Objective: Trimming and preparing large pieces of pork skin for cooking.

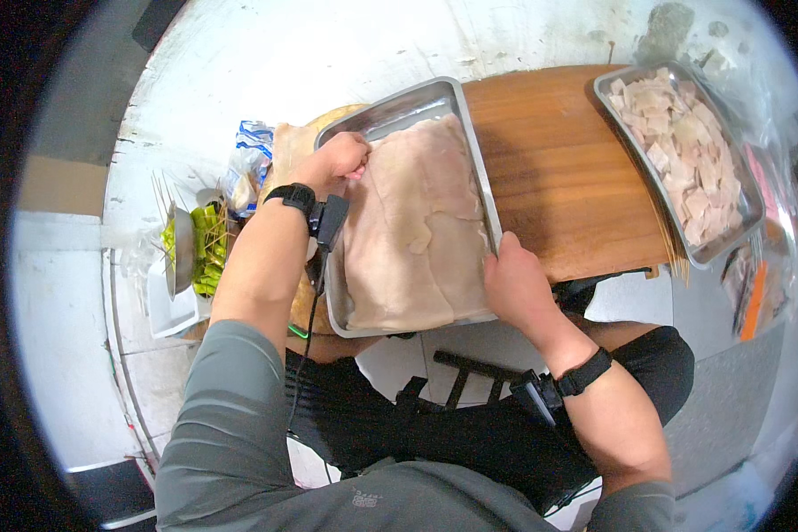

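A stack of pale raw skin sheets (415, 233), probably pork skin, lies in a rectangular metal tray (477, 153) before me. My left hand (342, 158) reaches over the tray's left side, its fingers curled tightly at the upper left edge of the sheets. The fingertips are partly hidden there. My right hand (520, 279) grips the tray's right rim near the lower corner, thumb on top. The tray's near end overhangs my lap, and its left part lies over a round wooden chopping block (302, 309).
A wooden board (558, 173) spans to the right. A second metal tray (758, 206) holds cut pale pieces (685, 153), with bamboo skewers (671, 249) beside it. At left are skewered green peppers (207, 249), a metal bowl (183, 249) and a blue-white plastic bag (253, 149).
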Available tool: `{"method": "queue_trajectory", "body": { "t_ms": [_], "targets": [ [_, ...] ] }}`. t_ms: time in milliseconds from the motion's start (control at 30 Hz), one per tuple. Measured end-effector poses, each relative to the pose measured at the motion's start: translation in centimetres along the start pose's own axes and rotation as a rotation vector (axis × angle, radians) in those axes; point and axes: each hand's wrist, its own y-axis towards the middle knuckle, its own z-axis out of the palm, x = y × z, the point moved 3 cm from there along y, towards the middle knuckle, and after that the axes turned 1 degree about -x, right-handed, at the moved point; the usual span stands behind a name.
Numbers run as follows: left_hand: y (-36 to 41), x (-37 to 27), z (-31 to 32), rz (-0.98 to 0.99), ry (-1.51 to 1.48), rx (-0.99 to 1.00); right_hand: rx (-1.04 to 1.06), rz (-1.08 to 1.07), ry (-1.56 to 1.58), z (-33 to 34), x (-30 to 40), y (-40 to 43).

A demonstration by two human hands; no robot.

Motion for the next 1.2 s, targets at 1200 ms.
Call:
{"method": "queue_trajectory", "body": {
  "t_ms": [1200],
  "targets": [
    [0.6, -0.5, 0.9, 0.129, 0.578, -0.097, -0.046, -0.069, -0.055, -0.1, 0.5, -0.1]
  ]
}}
